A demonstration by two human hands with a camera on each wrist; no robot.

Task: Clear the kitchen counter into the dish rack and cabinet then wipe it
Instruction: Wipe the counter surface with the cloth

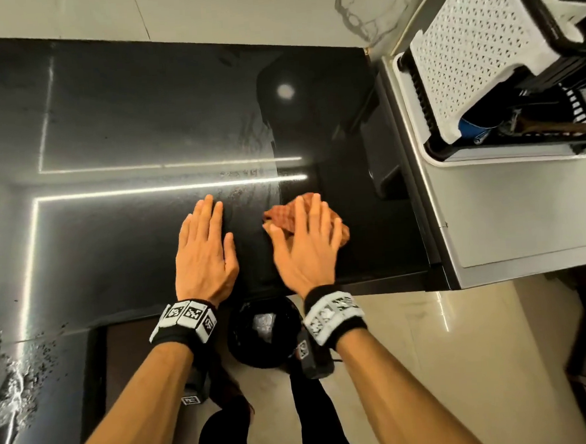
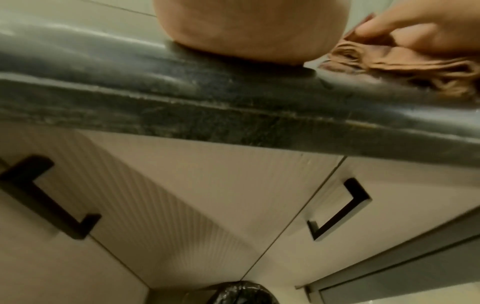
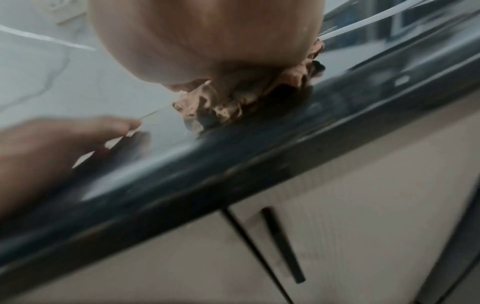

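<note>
A crumpled brown checked cloth [image 1: 340, 231] lies on the black glossy counter [image 1: 124, 129] near its front edge. My right hand [image 1: 308, 236] presses flat on the cloth with straight, spread fingers. My left hand [image 1: 204, 248] rests flat on the bare counter just left of it, fingers straight and together. The left wrist view shows the cloth [image 2: 405, 67] bunched under the right hand [image 2: 420, 30] at the counter edge [image 2: 233, 115]. In the right wrist view the cloth [image 3: 226, 102] sticks out from under the palm. Wet smears streak the counter beyond the hands.
A black dish rack [image 1: 504, 106] with a white perforated basket [image 1: 473, 49] stands on a steel drainboard [image 1: 510, 215] at the right. Below the counter are beige cabinet doors [image 2: 197, 195] with black handles [image 2: 337, 209] and a bin with a black bag [image 1: 265, 330].
</note>
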